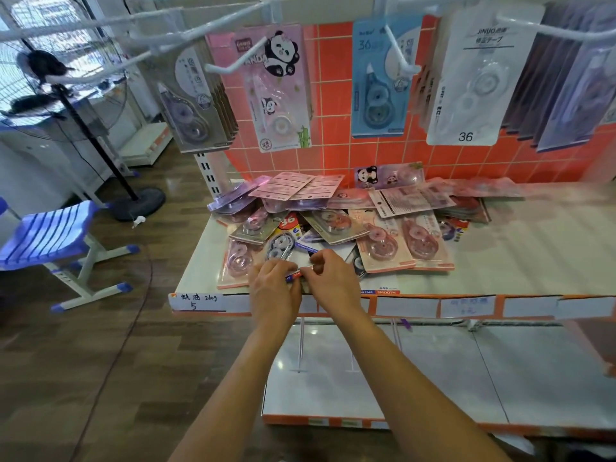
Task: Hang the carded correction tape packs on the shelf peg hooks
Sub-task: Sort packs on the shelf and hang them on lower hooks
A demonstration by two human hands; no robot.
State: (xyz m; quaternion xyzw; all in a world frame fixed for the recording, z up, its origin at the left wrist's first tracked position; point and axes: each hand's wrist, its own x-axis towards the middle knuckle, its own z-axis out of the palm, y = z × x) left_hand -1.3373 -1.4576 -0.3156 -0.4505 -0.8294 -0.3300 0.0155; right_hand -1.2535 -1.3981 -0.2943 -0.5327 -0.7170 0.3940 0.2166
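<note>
The left hand (274, 288) and right hand (333, 280) hide most of the white pack (301, 259) they pinch.

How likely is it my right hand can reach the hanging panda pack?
Probably yes: nothing stands between right hand and panda pack, though it and the left hand are pinching a blue-edged pack.

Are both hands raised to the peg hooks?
No, the left hand and right hand are low at the front edge of the shelf, pinching a correction tape pack, below the peg hooks.
</note>
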